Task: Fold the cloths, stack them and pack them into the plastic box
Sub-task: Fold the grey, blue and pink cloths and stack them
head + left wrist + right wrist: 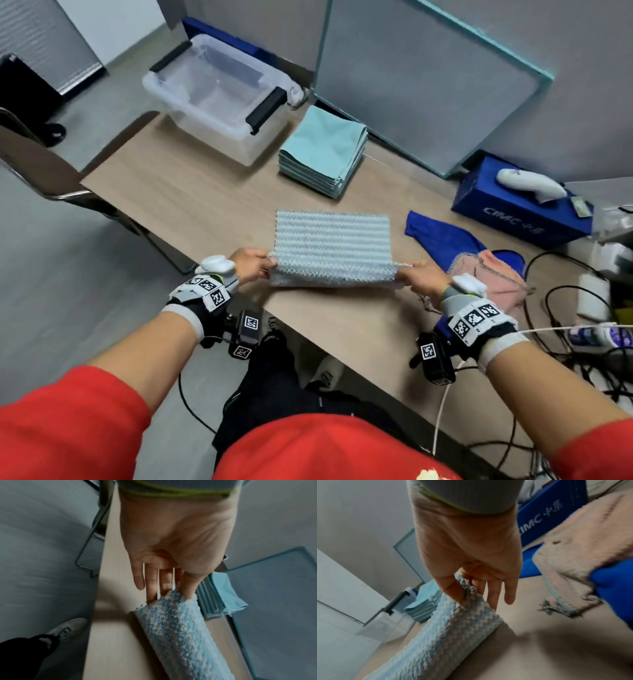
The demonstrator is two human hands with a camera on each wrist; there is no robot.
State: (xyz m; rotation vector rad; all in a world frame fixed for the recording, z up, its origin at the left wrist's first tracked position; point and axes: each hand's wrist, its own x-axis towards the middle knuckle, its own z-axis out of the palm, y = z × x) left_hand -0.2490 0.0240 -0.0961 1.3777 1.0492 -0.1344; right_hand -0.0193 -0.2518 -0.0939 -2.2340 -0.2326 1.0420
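Fingers, left hand [251, 265]: thumb and forefingers pinched on the near-left corner of the pale blue ribbed cloth [332, 245]; in the left wrist view the remaining fingers [151, 585] lie nearly straight alongside the cloth edge, not clenched.
Fingers, right hand [426, 275]: thumb pressed down on the near-right corner of the same cloth, forefingers beneath; in the right wrist view the outer fingers [509, 592] hang loose and hold nothing.
Cloth in hand: centre of the head view, far half flat on the table [191, 192], near edge lifted and rounded over between the two hands; whether it is already doubled cannot be told for certain.
Step, judged: folding of this cloth, near edge about to be carried toward the far edge.
Next move, judged: both corners raised together and level, laid onto the far corners, edges squared; uneven travel of the hands would skew the fold.
Stack of teal cloths [323, 150]: folded, upper centre of the head view, just right of the plastic box.
Plastic box [212, 102]: clear, black handles, upper left of the head view, on the table's far corner; nothing visible inside.
Unfolded remainder: pink cloth [496, 277] lying over a dark blue cloth [442, 236], right of centre, just beside the right hand.
Also present: blue carton [520, 209], upper right of the head view.
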